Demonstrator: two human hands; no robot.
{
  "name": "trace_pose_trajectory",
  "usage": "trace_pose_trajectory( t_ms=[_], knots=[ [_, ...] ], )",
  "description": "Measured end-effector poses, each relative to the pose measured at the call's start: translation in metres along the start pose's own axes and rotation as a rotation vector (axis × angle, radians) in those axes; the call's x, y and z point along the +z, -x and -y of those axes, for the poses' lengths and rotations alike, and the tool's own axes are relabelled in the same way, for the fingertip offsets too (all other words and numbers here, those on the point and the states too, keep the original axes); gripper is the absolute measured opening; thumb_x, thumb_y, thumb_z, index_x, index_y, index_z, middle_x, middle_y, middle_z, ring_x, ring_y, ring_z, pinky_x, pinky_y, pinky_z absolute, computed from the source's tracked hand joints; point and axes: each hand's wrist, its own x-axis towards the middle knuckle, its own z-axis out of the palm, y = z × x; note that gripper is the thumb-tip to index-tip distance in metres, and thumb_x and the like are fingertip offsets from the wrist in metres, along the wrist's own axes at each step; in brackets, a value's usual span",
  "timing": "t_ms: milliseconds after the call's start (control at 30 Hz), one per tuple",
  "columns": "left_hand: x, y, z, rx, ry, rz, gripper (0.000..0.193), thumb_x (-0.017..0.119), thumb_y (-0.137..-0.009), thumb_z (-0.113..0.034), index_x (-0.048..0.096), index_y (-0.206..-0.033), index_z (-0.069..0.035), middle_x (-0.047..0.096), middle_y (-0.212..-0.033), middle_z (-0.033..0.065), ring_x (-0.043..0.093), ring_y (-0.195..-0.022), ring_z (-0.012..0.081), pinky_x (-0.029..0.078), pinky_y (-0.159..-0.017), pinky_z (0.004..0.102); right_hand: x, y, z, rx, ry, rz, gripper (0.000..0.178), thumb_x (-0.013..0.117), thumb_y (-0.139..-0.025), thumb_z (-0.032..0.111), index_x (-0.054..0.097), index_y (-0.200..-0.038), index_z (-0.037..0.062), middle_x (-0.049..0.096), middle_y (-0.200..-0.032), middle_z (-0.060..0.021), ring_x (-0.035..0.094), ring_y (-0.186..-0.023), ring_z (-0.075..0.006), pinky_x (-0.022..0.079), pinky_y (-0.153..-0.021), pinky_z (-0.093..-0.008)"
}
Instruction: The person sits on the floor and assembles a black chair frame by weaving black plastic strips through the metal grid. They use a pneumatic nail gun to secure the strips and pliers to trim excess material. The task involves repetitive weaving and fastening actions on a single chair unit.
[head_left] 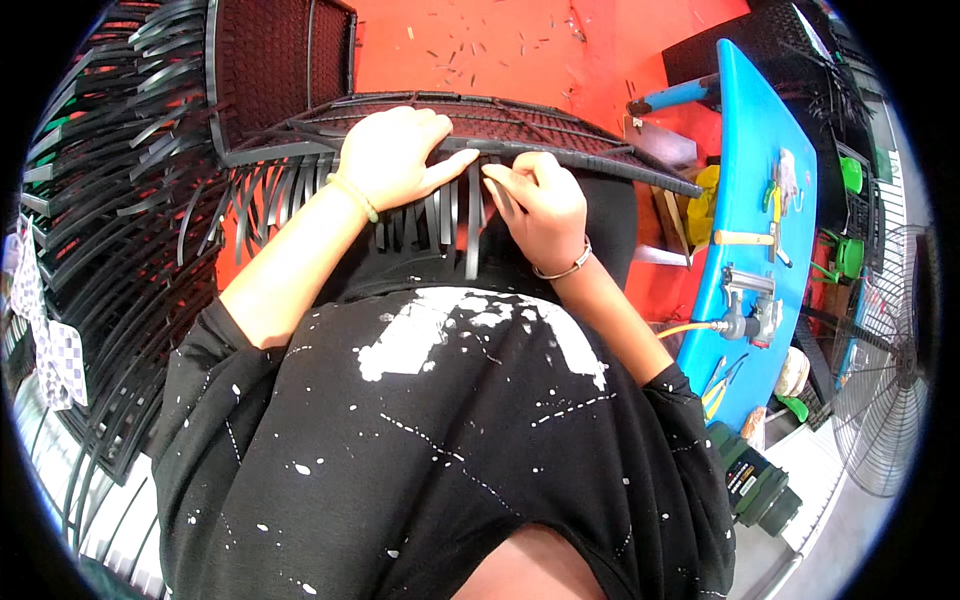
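Observation:
Across my lap lies a black woven panel with a dark frame bar along its near edge. A fringe of flat black strips hangs down from that bar. My left hand is closed over the bar, its thumb stretched along the edge toward the right. My right hand is closed in a pinch just below the bar, on a black strip partly hidden by the fingers. Between the two hands another loose strip hangs down. The left fingertips are hidden from sight.
A blue table at the right holds an air tool with an orange hose, a wooden-handled hammer and pliers. A fan stands beyond. Bundled black strips crowd the left. Scraps litter the red floor.

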Motion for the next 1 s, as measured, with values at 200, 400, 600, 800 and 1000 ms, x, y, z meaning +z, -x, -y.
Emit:
trace_pose_trajectory(
  t_ms=[200,400,600,800,1000],
  knots=[
    [0.0,0.0,0.0,0.005,-0.003,-0.035,0.037,0.072,-0.087,-0.045,0.062,-0.081,-0.01,0.063,-0.076,0.0061,0.065,-0.075,0.0252,0.053,-0.068,0.0376,0.005,-0.02,0.003,-0.103,-0.167,-0.067,0.015,0.074,-0.076,0.009,0.069,-0.09,0.0086,0.069,-0.09,-0.006,0.065,-0.082,-0.0268,0.049,-0.073,-0.0398],
    [-0.001,0.001,0.003,0.023,-0.009,0.022,0.037,0.072,-0.085,-0.046,0.063,-0.087,-0.01,0.062,-0.078,0.0061,0.065,-0.077,0.0246,0.053,-0.068,0.0375,0.015,-0.022,0.003,-0.065,-0.175,-0.106,0.006,0.07,-0.085,0.009,0.071,-0.091,0.0087,0.069,-0.086,-0.006,0.064,-0.079,-0.0257,0.048,-0.071,-0.0387],
    [-0.003,-0.001,0.001,0.007,-0.014,0.022,0.037,0.072,-0.085,-0.046,0.062,-0.086,-0.01,0.062,-0.078,0.0063,0.064,-0.077,0.0248,0.053,-0.069,0.0378,0.01,-0.021,0.012,0.225,-0.415,0.058,0.012,0.063,-0.091,0.009,0.07,-0.082,0.0059,0.065,-0.073,-0.0085,0.064,-0.071,-0.0292,0.048,-0.064,-0.0395],
    [-0.002,-0.001,0.005,0.063,-0.009,0.006,0.037,0.071,-0.086,-0.045,0.061,-0.082,-0.009,0.061,-0.077,0.0073,0.064,-0.075,0.0263,0.053,-0.066,0.0379,0.017,-0.031,0.026,0.02,-0.184,0.0,0.008,0.066,-0.082,0.01,0.066,-0.075,0.0059,0.067,-0.075,-0.0104,0.066,-0.068,-0.0303,0.053,-0.063,-0.0396],
    [0.0,-0.002,0.003,0.018,-0.023,-0.004,0.038,0.072,-0.085,-0.045,0.062,-0.077,-0.009,0.061,-0.073,0.0075,0.063,-0.07,0.0264,0.053,-0.064,0.0373,0.006,-0.034,0.04,0.039,-0.319,0.068,0.021,0.067,-0.083,0.007,0.057,-0.065,0.0034,0.052,-0.06,-0.0125,0.052,-0.053,-0.0318,0.042,-0.053,-0.0412]
  ],
)
